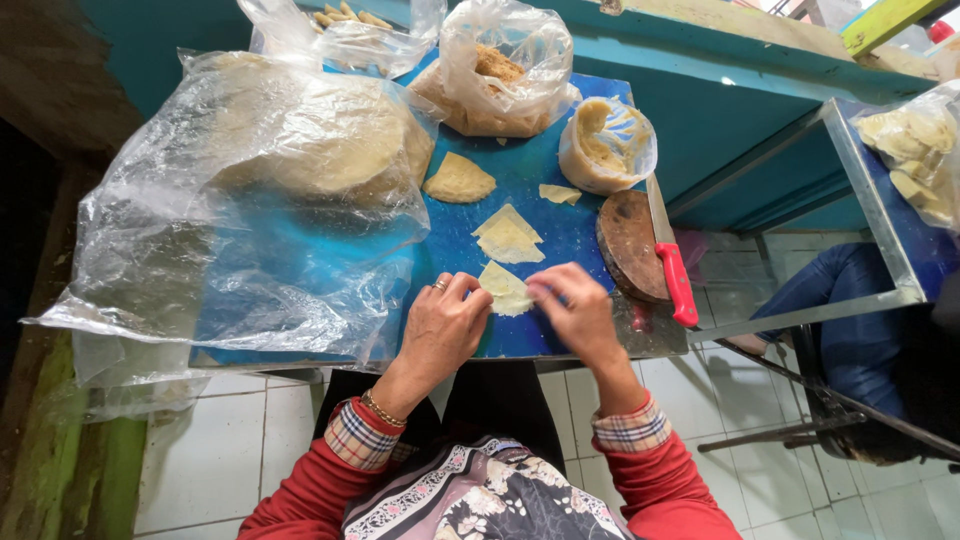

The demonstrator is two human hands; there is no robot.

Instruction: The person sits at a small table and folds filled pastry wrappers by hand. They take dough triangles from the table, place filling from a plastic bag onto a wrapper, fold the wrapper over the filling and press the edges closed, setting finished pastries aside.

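Starting at the far left, a big crinkly clear plastic sheet (pixel 240 220) covers most of that side of the blue desk (pixel 560 225), draping over its near-left edge, and under it sits a wide stack of pale round dough wrappers (pixel 330 140). Thin, see-through, full of creases and glare.

Moving right, the left hand (pixel 440 325) is at the near edge of the desk, fingers curled with the tips pinching the left edge of a thin pale-yellow dough piece (pixel 505 290). That piece is a flat wedge, matte and floury looking, lying on the desk right between both hands. There's a ring on one finger and a chain bracelet at the wrist, with a plaid cuff and red sleeve below.

Just beyond it lies a second triangular dough piece (pixel 508 237), same soft yellow, and farther still a folded half-moon one (pixel 459 180) with a rounded edge. A small scrap (pixel 560 194) sits to the right of that. At the far side there's a knotted clear bag (pixel 500 75) holding something brown and crumbly.

The right hand (pixel 575 310) is bent over the right edge of the same wedge, fingertips pressing or gripping it; can't quite tell which.

Further right, a small plastic-wrapped tub of beige paste (pixel 607 145), then a round dark wooden chopping board (pixel 632 245) with a red-handled knife (pixel 672 260) lying across its right edge. Way off right, another bag of pale dough pieces (pixel 915 150) sits on a metal-framed stand.
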